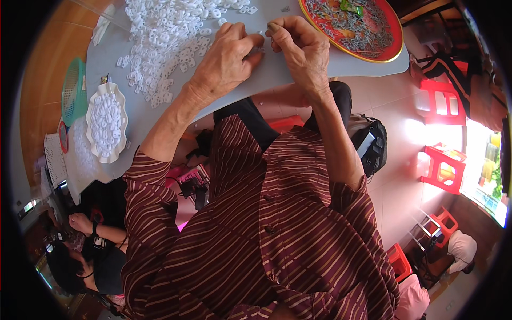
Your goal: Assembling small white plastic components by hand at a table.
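Over the near edge of the grey table, my left hand is closed, its fingers curled and bent toward my right hand. My right hand is closed too, with thumb and forefinger pinched together. Between the fingertips a tiny whitish bit shows, too small to name. Beside my left hand spreads a big heap of small white plastic pieces with holes in them. To the right of my right hand sits a round red tray with a gold rim, full of thin grey metal pieces and a small green item.
At the left, a white scalloped dish holds more white oval pieces, near a green mesh basket. Red plastic stools stand on the tiled floor at right. A black bag is beside my leg. Another person is at lower left.
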`<control>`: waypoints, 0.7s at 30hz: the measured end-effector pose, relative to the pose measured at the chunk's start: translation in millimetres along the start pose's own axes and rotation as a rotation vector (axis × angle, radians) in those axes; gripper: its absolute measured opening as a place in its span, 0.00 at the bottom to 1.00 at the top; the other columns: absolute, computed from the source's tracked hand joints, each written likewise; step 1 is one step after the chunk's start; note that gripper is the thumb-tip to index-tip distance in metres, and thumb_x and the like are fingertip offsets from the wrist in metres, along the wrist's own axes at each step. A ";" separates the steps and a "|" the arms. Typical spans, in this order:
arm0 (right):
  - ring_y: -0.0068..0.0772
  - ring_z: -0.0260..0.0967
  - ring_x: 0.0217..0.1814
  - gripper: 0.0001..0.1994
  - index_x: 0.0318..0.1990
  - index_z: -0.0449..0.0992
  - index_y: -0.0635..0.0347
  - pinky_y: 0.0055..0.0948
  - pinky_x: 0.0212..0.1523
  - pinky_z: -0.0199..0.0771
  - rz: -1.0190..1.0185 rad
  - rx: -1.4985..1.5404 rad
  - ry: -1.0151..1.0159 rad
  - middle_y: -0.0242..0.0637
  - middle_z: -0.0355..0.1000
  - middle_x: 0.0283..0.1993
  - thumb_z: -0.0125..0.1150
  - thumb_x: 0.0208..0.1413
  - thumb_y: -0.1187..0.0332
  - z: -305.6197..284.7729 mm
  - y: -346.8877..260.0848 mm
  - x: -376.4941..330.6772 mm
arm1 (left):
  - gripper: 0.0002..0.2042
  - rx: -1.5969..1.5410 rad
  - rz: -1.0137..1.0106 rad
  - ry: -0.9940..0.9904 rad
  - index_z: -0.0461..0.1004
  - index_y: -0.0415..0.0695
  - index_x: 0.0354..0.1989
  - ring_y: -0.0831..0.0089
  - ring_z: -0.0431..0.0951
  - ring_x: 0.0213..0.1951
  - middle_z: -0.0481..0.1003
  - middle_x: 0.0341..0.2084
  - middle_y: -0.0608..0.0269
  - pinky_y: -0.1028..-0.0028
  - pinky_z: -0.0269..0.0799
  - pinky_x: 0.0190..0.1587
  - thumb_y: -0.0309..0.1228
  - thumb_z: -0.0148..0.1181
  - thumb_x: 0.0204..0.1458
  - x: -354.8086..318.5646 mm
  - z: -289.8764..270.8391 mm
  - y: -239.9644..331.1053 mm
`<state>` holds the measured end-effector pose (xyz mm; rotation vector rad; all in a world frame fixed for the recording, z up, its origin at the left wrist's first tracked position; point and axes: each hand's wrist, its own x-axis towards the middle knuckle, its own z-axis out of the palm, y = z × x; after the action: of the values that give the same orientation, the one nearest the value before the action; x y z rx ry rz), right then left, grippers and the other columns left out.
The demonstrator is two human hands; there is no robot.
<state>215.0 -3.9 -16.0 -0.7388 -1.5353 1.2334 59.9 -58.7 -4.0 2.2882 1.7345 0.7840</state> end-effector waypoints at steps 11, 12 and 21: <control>0.15 0.66 0.27 0.06 0.34 0.74 0.67 0.16 0.30 0.68 0.007 0.047 0.019 0.29 0.71 0.24 0.57 0.54 0.72 0.0 4.9 3.2 | 0.07 -0.414 -0.157 0.115 0.70 0.37 0.36 0.67 0.73 0.31 0.72 0.26 0.57 0.71 0.70 0.35 0.20 0.56 0.48 1.3 1.2 -3.0; 0.15 0.67 0.27 0.06 0.35 0.74 0.67 0.16 0.30 0.68 0.013 0.046 0.012 0.29 0.71 0.24 0.57 0.54 0.72 0.1 2.7 1.5 | 0.08 -0.458 -0.109 0.159 0.70 0.37 0.38 0.73 0.75 0.26 0.74 0.25 0.59 0.75 0.70 0.30 0.21 0.55 0.49 1.0 0.1 -2.8; 0.18 0.71 0.30 0.07 0.35 0.73 0.67 0.18 0.33 0.71 0.004 0.126 0.007 0.32 0.73 0.28 0.56 0.56 0.71 1.2 2.5 1.7 | 0.08 -0.709 -0.284 0.194 0.73 0.37 0.39 0.79 0.73 0.30 0.74 0.27 0.64 0.78 0.70 0.34 0.23 0.53 0.51 6.2 0.5 1.5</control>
<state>213.1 -2.0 -17.8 -0.6632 -1.4370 1.3168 62.5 -53.3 -1.9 1.5071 1.4687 1.3225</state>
